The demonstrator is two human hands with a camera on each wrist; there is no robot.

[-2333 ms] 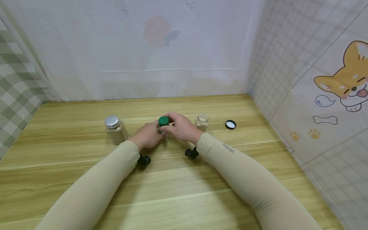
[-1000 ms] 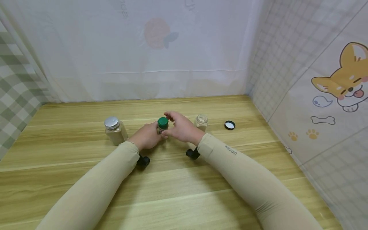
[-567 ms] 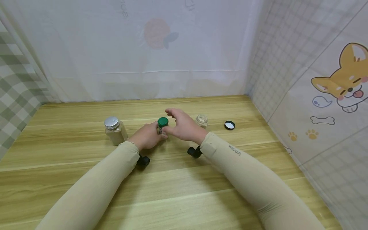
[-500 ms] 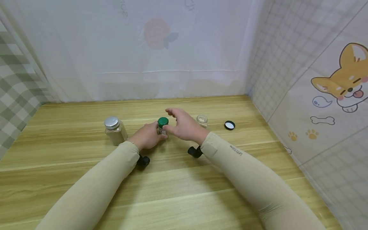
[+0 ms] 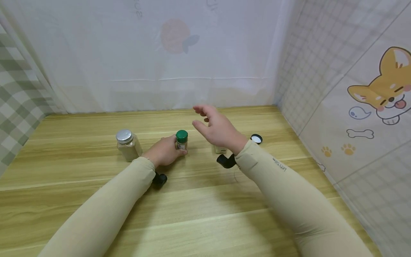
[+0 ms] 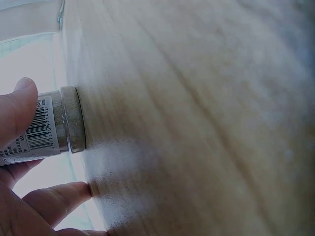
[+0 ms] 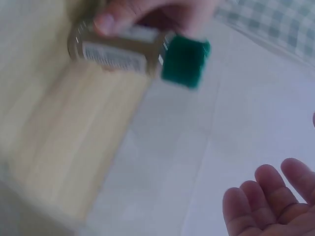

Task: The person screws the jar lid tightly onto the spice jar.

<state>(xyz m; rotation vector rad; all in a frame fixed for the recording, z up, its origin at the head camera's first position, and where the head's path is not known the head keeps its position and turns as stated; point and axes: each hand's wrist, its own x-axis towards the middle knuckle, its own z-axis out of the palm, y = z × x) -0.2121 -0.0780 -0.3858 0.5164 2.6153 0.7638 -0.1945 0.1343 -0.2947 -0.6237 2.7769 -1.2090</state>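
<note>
A small spice jar [image 5: 181, 142] with a green cap [image 7: 186, 61] stands upright on the wooden table. My left hand [image 5: 165, 151] grips its body, thumb on the near side. The left wrist view shows the barcode label [image 6: 42, 128] on the jar. My right hand [image 5: 218, 128] is raised to the right of the jar, fingers extended, holding nothing. Below and partly behind it stands a square glass jar [image 5: 220, 150]; its mouth is hidden by the hand. In the right wrist view, the right hand's fingers [image 7: 268, 196] are apart from the spice jar.
A glass jar of pale brown powder with a silver lid [image 5: 129, 145] stands left of the left hand. A black lid [image 5: 257, 139], white inside facing up, lies on the right, close to the right sleeve. White curtains [image 5: 192, 89] border the table's back.
My right hand has let go of the green cap and moved up and right, now covering the uncapped jar's mouth. The left hand keeps its grip on the spice jar in place.
</note>
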